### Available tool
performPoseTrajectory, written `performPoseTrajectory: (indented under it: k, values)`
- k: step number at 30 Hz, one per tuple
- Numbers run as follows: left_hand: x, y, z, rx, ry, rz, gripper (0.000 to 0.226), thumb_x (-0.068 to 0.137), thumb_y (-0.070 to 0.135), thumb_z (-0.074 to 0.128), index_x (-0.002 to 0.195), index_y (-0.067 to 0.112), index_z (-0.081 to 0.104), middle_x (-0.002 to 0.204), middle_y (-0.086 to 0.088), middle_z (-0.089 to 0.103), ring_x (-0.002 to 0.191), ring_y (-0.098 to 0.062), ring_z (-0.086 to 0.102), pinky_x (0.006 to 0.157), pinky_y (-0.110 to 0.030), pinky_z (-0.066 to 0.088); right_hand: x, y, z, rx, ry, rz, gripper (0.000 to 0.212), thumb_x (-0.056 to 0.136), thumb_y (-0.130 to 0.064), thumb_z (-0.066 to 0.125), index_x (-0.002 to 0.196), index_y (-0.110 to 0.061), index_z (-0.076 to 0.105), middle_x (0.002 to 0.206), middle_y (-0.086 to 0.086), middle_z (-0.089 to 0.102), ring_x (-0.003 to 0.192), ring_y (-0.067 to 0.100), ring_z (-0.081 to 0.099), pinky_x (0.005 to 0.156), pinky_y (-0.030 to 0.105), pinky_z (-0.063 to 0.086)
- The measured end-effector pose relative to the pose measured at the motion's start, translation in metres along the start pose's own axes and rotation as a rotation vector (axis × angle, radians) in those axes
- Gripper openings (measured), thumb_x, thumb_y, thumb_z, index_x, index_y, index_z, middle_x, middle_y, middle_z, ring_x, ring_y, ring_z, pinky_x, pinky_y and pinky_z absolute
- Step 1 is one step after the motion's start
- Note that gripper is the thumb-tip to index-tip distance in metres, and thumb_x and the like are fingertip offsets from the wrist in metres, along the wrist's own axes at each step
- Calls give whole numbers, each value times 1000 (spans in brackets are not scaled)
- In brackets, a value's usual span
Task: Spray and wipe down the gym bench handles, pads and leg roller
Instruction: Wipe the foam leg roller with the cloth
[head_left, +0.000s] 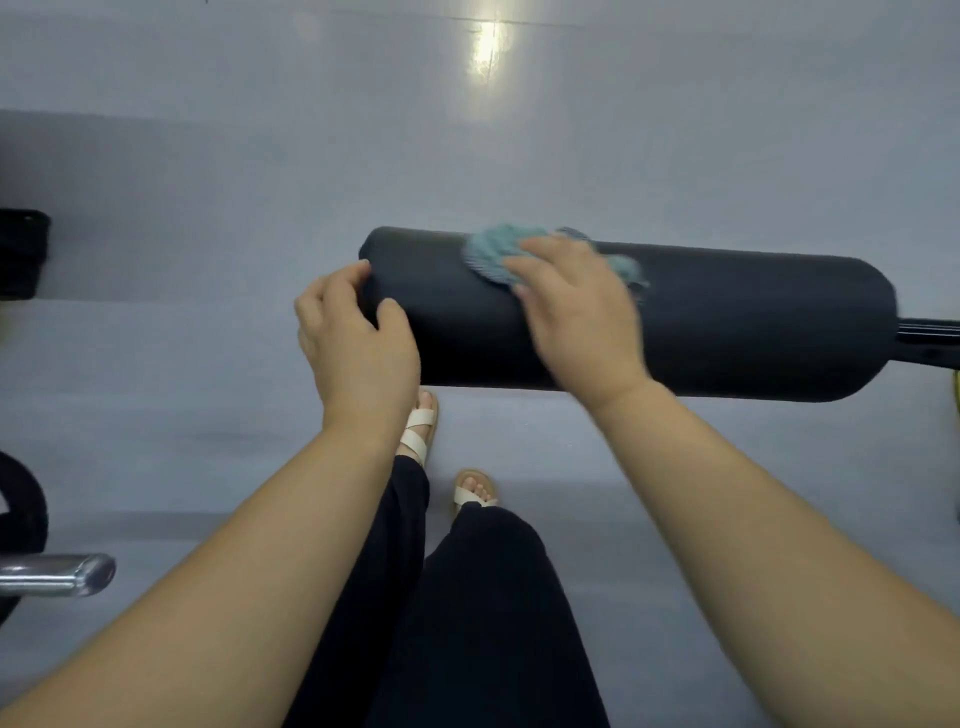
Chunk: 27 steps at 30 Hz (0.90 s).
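You've got the leg roller (727, 322) lying crosswise in front of you, out over the floor (208, 156), with its metal bar (930, 338) running off to your right. Your left hand (358, 332) is on the near-left end, fingers (348, 275) curled round the rounded cap and thumb set on the front face. That's a good brace, because a padded roller will likely want to spin under a wipe. Your right hand (576, 306) lies flat on the teal cloth (493, 252), fingers spread and straight, pressing it onto the top of the roller rather than gripping it. The hand and cloth are blurred, so I'd read this as a wiping stroke in hand. The cloth is bunched and peeking out on both sides of your palm; flatten it and you'd cover more surface per pass. Work in long strokes along the length toward the bar end, since most of the right half looks untouched from here. Then turn the roller with your left hand to bring the underside up, because the part facing your sandals (418, 431) is out of the cloth's reach as things lie. Don't skip the end cap under your left palm. I can't tell whether the surface is wet with spray. No spray bottle shows in this view.
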<state>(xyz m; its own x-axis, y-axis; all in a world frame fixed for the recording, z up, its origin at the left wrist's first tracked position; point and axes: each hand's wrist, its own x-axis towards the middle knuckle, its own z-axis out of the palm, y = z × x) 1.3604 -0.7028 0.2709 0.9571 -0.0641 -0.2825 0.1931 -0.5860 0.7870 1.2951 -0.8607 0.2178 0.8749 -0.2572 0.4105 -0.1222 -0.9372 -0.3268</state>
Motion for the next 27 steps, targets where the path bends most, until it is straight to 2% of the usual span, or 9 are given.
performPoseTrajectory:
  k: [5, 9, 11, 13, 16, 20, 22, 25, 27]
  values:
    - [-32, 12, 24, 290, -77, 256, 40, 87, 16, 48, 126, 23, 53, 142, -1, 33, 132, -22, 25, 108, -35, 24, -67, 117, -79, -159, 116, 498, 31, 95, -18, 44, 109, -2, 66, 121, 16, 61, 114, 34, 54, 108, 37, 33]
    - [-38, 2, 26, 406, -152, 298, 39, 87, 18, 51, 127, 21, 53, 143, -3, 33, 134, -24, 22, 112, -40, 22, -69, 127, -84, -125, 298, 898, 33, 95, -20, 41, 109, -3, 65, 125, 14, 58, 122, 32, 48, 109, 37, 31]
    - [-39, 1, 26, 433, -151, 319, 40, 87, 17, 52, 127, 20, 53, 143, -5, 33, 135, -26, 22, 111, -43, 23, -50, 92, -62, -100, 358, 882, 32, 94, -20, 42, 100, -2, 68, 114, 15, 64, 118, 34, 53, 106, 41, 33]
    - [-41, 3, 29, 451, -152, 346, 40, 87, 16, 52, 127, 18, 53, 143, -6, 34, 134, -27, 22, 110, -43, 23, -33, 39, -33, -58, 348, 660, 28, 92, -19, 45, 94, -4, 69, 104, 13, 69, 111, 34, 58, 101, 43, 38]
    - [-45, 10, 36, 466, -155, 414, 39, 86, 12, 53, 125, 15, 55, 140, -7, 38, 132, -29, 26, 107, -42, 25, -23, -31, 1, 48, 193, 335, 27, 88, -16, 48, 98, -5, 71, 107, 12, 68, 113, 35, 57, 102, 43, 35]
    - [-44, 18, 45, 495, -205, 472, 35, 87, 14, 53, 121, 13, 57, 137, -7, 41, 129, -30, 28, 104, -40, 27, -43, 14, -14, -46, 9, 25, 22, 85, -5, 60, 105, -6, 69, 118, 13, 65, 116, 37, 56, 104, 44, 34]
    - [-45, 22, 50, 525, -248, 543, 35, 87, 16, 54, 121, 15, 57, 136, -7, 42, 130, -30, 28, 104, -42, 29, -61, 65, -41, -137, 23, 108, 21, 89, -7, 54, 106, -4, 67, 121, 15, 63, 116, 39, 55, 107, 46, 30]
    - [-43, 34, 62, 593, -289, 621, 37, 87, 19, 54, 124, 17, 56, 139, -6, 40, 131, -29, 26, 105, -44, 25, -82, 127, -92, -172, 68, 494, 30, 93, -15, 43, 110, -2, 65, 123, 16, 60, 118, 38, 52, 110, 43, 27]
    - [-38, 41, 69, 661, -295, 663, 40, 87, 22, 53, 127, 17, 53, 141, -7, 38, 132, -30, 25, 108, -45, 21, -79, 151, -116, -160, 44, 708, 31, 95, -16, 42, 114, -2, 63, 127, 14, 57, 120, 32, 49, 107, 32, 29]
